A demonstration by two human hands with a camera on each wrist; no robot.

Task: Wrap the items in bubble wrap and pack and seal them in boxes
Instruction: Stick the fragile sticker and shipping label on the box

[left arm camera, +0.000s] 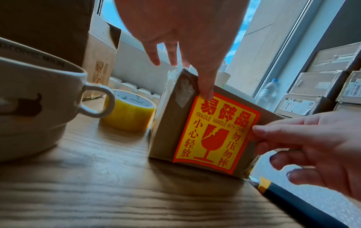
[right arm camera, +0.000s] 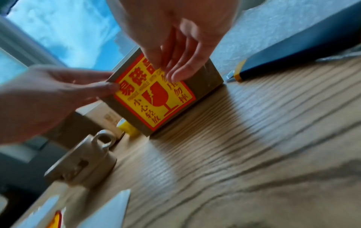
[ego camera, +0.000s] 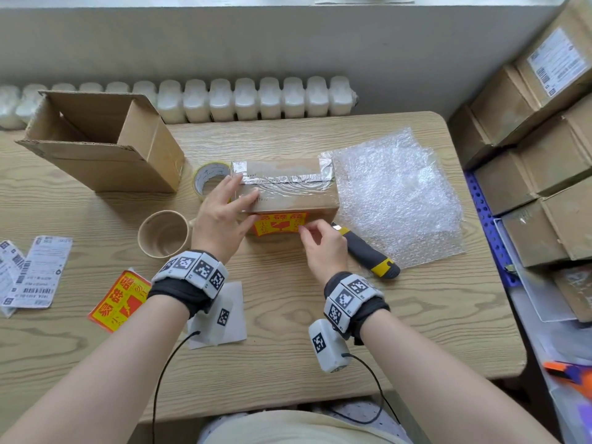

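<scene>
Head view shows the left hand (ego camera: 224,216) spread over the left end of a taped box (ego camera: 288,190) at the table's centre, fingers fairly straight across the taped top and the thumb down on the front face. From the left wrist view that thumb (left arm camera: 205,86) presses the upper left corner of a red and yellow fragile sticker (left arm camera: 215,134) stuck on the box front. The right hand (ego camera: 323,245) sits at about 5 o'clock from the box, its fingers loosely bent; its fingertips (right arm camera: 175,75) touch the sticker's right edge, and whether they pinch that edge or only press it is not clear. An open box (ego camera: 105,145) stands at 10 o'clock from the taped one, flaps up, its inside hidden from this angle. A mug (ego camera: 163,233) sits at 8 o'clock, just left of the left hand, and looks to have nothing in it. A tape roll (ego camera: 209,177) lies just behind the left hand, against the box's left end. Bubble wrap (ego camera: 397,197) lies flat at 3 o'clock, touching the box's right side, with a utility knife (ego camera: 368,251) on its near edge beside the right hand. A second fragile sticker (ego camera: 120,299) and shipping labels (ego camera: 35,270) lie on the table (ego camera: 288,347) at 8 o'clock. Sealed boxes (ego camera: 538,149) are stacked well to the right.
</scene>
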